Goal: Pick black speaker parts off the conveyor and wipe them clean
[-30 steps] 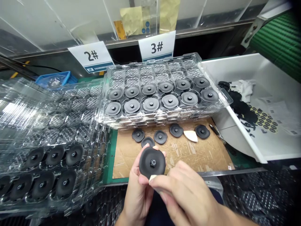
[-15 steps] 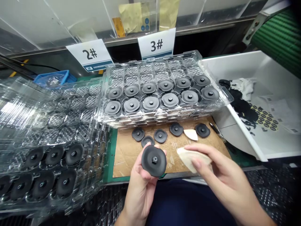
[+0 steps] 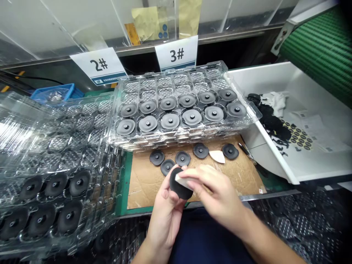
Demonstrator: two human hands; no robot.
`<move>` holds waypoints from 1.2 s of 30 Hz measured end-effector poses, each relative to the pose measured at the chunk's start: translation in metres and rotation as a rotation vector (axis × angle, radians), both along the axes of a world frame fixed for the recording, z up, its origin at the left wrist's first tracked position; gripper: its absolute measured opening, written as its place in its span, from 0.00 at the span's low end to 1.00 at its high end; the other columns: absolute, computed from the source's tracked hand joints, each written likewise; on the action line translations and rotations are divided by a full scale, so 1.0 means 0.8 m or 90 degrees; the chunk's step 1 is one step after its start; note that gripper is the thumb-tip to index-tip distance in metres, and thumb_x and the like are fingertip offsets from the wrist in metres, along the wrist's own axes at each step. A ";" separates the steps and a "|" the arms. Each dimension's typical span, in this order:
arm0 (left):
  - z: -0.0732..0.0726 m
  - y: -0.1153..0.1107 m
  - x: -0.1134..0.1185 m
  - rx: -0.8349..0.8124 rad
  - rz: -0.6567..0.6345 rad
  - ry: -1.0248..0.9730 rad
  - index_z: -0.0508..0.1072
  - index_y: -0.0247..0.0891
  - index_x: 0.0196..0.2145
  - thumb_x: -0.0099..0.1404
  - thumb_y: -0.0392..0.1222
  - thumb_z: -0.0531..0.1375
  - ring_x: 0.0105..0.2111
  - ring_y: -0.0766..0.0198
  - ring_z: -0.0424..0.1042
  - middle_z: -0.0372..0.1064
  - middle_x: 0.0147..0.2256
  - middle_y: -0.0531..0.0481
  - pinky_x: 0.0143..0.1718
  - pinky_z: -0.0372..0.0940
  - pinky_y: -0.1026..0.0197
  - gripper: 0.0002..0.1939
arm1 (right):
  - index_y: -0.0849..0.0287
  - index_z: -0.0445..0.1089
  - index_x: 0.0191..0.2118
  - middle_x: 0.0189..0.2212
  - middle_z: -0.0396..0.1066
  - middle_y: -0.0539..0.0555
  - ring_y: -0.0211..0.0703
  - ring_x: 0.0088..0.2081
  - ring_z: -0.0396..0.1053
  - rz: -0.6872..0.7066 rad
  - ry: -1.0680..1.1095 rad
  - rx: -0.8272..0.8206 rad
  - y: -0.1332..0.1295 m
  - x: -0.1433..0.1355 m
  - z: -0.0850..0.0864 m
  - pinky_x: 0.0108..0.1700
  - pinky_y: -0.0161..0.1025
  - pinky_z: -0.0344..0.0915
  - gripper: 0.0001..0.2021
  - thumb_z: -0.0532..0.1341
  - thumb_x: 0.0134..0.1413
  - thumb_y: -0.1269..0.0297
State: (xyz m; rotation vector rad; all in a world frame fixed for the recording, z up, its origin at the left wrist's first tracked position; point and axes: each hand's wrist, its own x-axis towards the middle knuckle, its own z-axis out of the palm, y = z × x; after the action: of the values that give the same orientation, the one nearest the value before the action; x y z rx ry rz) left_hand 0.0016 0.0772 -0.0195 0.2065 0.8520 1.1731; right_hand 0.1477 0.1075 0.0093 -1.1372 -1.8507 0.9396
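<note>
Low in the middle, my left hand [image 3: 166, 207] holds a round black disc [image 3: 180, 187] by its edges, face up. The fingers of my right hand [image 3: 217, 190] pinch a white pad [image 3: 183, 181], which lies against the disc's face and hides its centre. Just beyond my hands, several similar black discs [image 3: 183, 158] with small central studs lie on a brown cardboard sheet [image 3: 143, 187]. A second white wedge-shaped pad [image 3: 217, 156] rests between two of them.
Behind the cardboard, a clear tray [image 3: 112, 128] holds two rows of discs. More clear trays [image 3: 90, 172] stand at left. At right are a white bin [image 3: 280, 161] with black scraps, a pen-like tool [image 3: 246, 151] and a green ribbed roller [image 3: 319, 47].
My right hand has moved left and brought the white pad onto the disc in my left hand. The disc is tilted more, and the whole view has shifted slightly.
</note>
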 end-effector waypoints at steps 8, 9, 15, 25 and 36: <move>-0.008 0.008 -0.013 -0.058 0.038 -0.134 0.63 0.39 0.54 0.62 0.46 0.53 0.54 0.52 0.62 0.66 0.52 0.41 0.57 0.54 0.51 0.23 | 0.57 0.73 0.39 0.35 0.75 0.55 0.48 0.37 0.73 -0.118 -0.103 -0.190 -0.049 0.049 -0.121 0.36 0.41 0.71 0.10 0.55 0.57 0.65; -0.008 0.008 -0.013 -0.055 0.031 -0.139 0.64 0.38 0.53 0.62 0.45 0.53 0.54 0.52 0.62 0.65 0.52 0.41 0.57 0.54 0.51 0.22 | 0.57 0.73 0.38 0.34 0.76 0.55 0.48 0.36 0.74 -0.115 -0.107 -0.197 -0.053 0.049 -0.124 0.36 0.42 0.71 0.10 0.55 0.56 0.65; -0.003 0.001 -0.002 -0.028 -0.018 -0.104 0.64 0.44 0.53 0.62 0.42 0.55 0.51 0.55 0.65 0.66 0.52 0.45 0.54 0.58 0.54 0.21 | 0.57 0.68 0.45 0.43 0.71 0.55 0.44 0.45 0.69 -0.158 -0.053 -0.136 -0.021 0.015 -0.046 0.45 0.40 0.67 0.12 0.54 0.57 0.64; 0.002 -0.007 -0.008 -0.021 -0.037 0.033 0.67 0.42 0.50 0.56 0.39 0.61 0.45 0.56 0.69 0.72 0.44 0.46 0.50 0.62 0.57 0.23 | 0.59 0.67 0.41 0.36 0.72 0.52 0.38 0.36 0.67 0.085 -0.068 -0.004 -0.011 -0.036 0.022 0.40 0.38 0.62 0.10 0.52 0.56 0.74; 0.006 -0.005 -0.023 -0.029 -0.120 -0.078 0.70 0.42 0.48 0.46 0.46 0.67 0.44 0.57 0.70 0.71 0.46 0.44 0.45 0.65 0.61 0.29 | 0.58 0.67 0.40 0.29 0.70 0.50 0.37 0.30 0.65 0.042 -0.111 -0.014 -0.026 0.002 0.029 0.34 0.37 0.60 0.10 0.53 0.55 0.74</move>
State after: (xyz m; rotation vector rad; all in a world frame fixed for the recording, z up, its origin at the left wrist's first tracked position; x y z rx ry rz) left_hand -0.0168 0.0731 -0.0151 0.1717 0.7347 0.9782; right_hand 0.1490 0.0865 0.0323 -1.2109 -2.0335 0.9240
